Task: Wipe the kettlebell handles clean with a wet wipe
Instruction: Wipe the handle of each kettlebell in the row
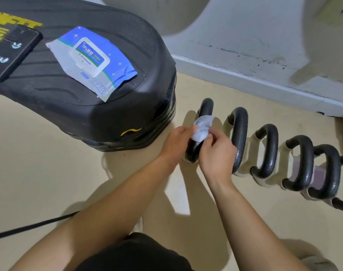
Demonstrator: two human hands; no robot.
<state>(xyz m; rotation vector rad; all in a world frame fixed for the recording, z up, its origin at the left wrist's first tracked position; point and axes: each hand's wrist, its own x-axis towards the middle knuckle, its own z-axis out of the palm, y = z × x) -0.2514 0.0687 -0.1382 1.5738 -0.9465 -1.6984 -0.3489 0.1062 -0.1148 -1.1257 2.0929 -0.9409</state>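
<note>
On the beige floor [49, 163] near the wall [245, 32], the left hand [178, 141] and right hand [218, 153] both pinch a crumpled white wet wipe [203, 127] in curled fingers, draped over the first black iron kettlebell handle [206, 106] at the row's left end. That handle's arch runs from the person toward the wall, straight under the wipe; the other handles [240, 137] lie rightward, nearer the right hand.

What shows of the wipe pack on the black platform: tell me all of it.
The wipe pack is a soft blue-and-white plastic pouch with a white flip lid, shut, whose label reads 75%. It lies flat, lid up, askew on the black platform, right of a dark phone and apart from it. Nothing else touches it.
</note>
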